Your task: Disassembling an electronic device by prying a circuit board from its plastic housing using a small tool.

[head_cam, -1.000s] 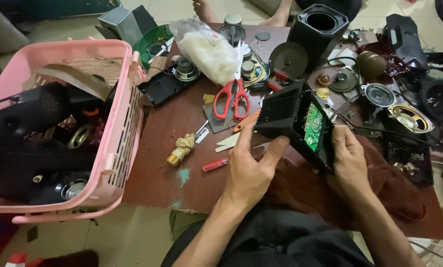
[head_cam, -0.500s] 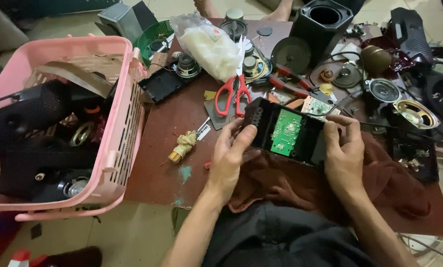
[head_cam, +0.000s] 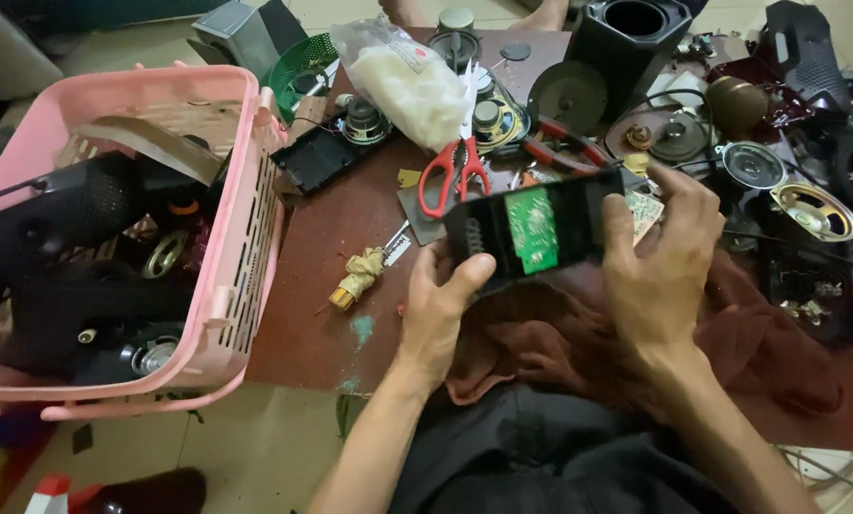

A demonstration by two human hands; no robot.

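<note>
Black plastic casing (head_cam: 541, 228) with a green circuit board (head_cam: 531, 228) sits centre frame, the left hand (head_cam: 441, 305) and right hand (head_cam: 655, 257) fingers clamped on its ends above the cluttered surface (head_cam: 331, 247); a slipping grip could drop it onto red-handled scissors (head_cam: 453, 171).

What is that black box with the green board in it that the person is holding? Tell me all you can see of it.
The black casing looks like plastic, long and open on the side facing the camera, with a green circuit board set inside. It is held level above a brown cloth and the table. The left hand grips its left end from below; the right hand clasps its right end.
</note>
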